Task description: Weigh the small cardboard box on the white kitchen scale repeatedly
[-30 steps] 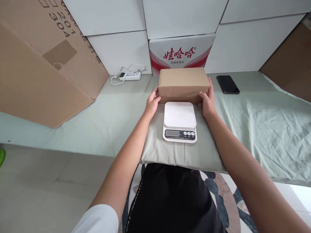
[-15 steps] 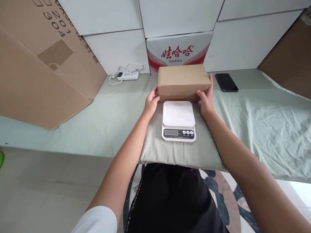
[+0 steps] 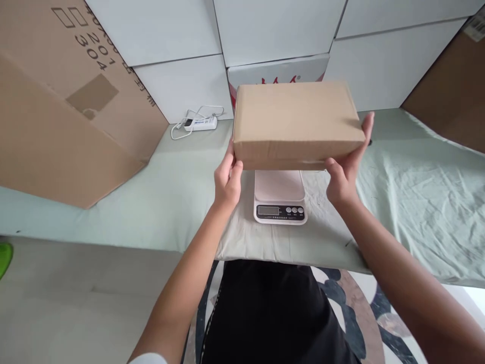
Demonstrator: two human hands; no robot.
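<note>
Clamped between my left hand and my right hand, the cardboard box spans my grip, thumbs on its near side. Under its near edge I see the white scale, rear hidden by the box, on a pale green cloth. Beyond the grip stands a printed carton; to its left lies a white corded device.
</note>
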